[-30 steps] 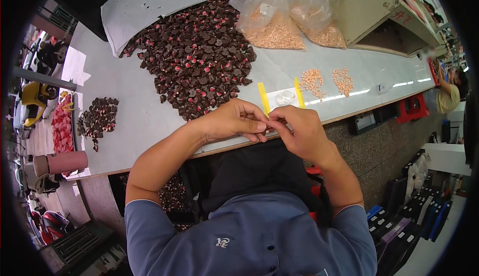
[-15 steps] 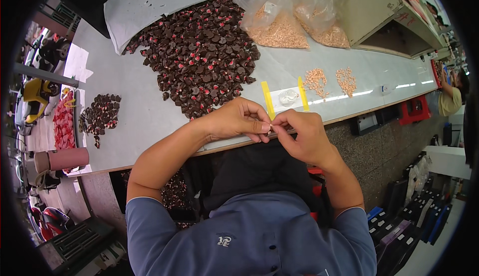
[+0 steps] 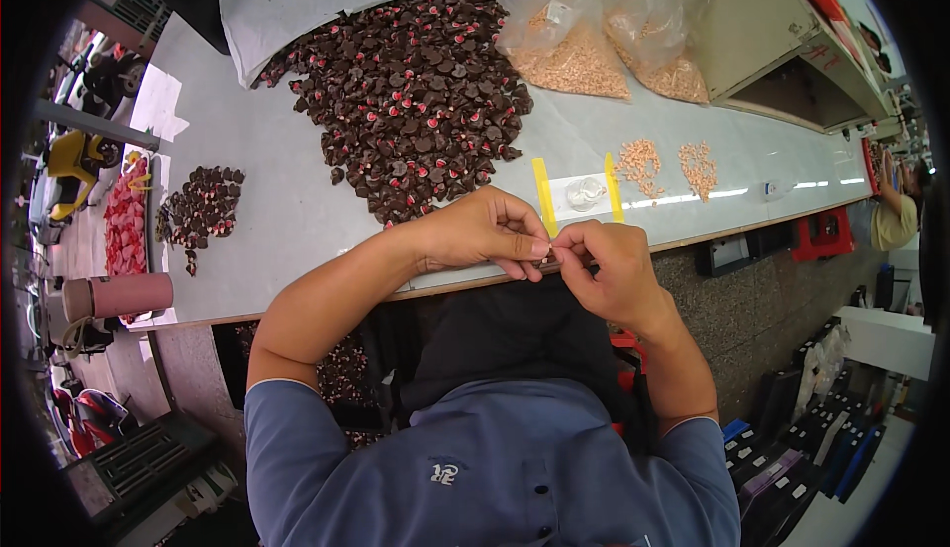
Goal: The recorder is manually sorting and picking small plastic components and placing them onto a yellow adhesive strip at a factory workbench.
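Note:
My left hand (image 3: 485, 235) and my right hand (image 3: 616, 265) meet at the table's front edge. Both are closed, thumbs and forefingers pinched together around a tiny pale piece (image 3: 548, 255), mostly hidden by the fingertips. I cannot make out its kind. Just beyond them lies a white sheet held by yellow tape strips (image 3: 543, 196), with a clear, glossy lump (image 3: 586, 193) on it. Right of it are two small heaps of peach-coloured bits (image 3: 639, 164). A large heap of dark brown pieces with red marks (image 3: 416, 102) spreads beyond my left hand.
Clear bags of peach bits (image 3: 574, 60) stand at the back, beside a pale open-fronted box (image 3: 802, 92). At the left are a smaller dark heap (image 3: 201, 209), pinkish-red pieces (image 3: 126, 221) and a pink cylinder (image 3: 134, 295). Another person (image 3: 891, 213) is at far right.
The table scene has shifted slightly rightward in view. Both hands stay pinched together, with only small finger movement.

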A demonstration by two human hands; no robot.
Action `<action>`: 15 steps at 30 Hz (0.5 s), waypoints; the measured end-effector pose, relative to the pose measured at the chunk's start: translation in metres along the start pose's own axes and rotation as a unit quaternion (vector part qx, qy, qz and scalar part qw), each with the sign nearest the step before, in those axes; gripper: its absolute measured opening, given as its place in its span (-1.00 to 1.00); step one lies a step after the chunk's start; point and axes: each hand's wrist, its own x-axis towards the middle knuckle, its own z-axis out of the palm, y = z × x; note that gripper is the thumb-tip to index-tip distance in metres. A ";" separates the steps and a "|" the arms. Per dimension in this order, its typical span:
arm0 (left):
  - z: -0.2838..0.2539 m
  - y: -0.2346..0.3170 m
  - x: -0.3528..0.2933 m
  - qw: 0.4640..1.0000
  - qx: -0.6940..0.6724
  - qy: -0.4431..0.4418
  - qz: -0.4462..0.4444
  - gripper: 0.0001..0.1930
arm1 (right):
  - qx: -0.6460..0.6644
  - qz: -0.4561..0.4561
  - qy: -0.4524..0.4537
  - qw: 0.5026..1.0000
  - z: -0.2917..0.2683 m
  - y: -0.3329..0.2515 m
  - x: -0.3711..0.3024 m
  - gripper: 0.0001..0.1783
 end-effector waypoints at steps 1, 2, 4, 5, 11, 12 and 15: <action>0.000 -0.001 0.001 1.000 -0.001 0.004 0.002 -0.76 | -0.001 -0.001 -0.003 1.000 -0.002 0.000 0.001 -0.90; 0.000 -0.001 0.001 1.000 -0.003 0.004 0.005 -0.76 | -0.015 -0.006 0.001 1.000 -0.006 -0.001 0.002 -0.90; 0.000 -0.003 0.002 1.000 -0.013 0.016 0.006 -0.76 | -0.032 -0.013 0.001 0.999 -0.015 -0.002 0.006 -0.89; 0.000 -0.003 0.002 1.000 -0.017 0.016 0.010 -0.76 | -0.075 -0.025 0.002 0.997 -0.022 -0.001 0.010 -0.88; 0.001 -0.002 0.001 0.999 -0.015 0.016 0.041 -0.75 | -0.280 -0.055 -0.028 0.958 -0.050 0.004 0.032 -0.88; 0.001 -0.002 0.000 0.999 -0.013 0.018 0.042 -0.73 | -0.282 -0.058 -0.032 0.957 -0.050 0.005 0.034 -0.88; 0.000 -0.005 0.001 0.998 -0.024 0.021 0.050 -0.71 | -0.327 -0.050 -0.065 0.942 -0.048 0.006 0.039 -0.90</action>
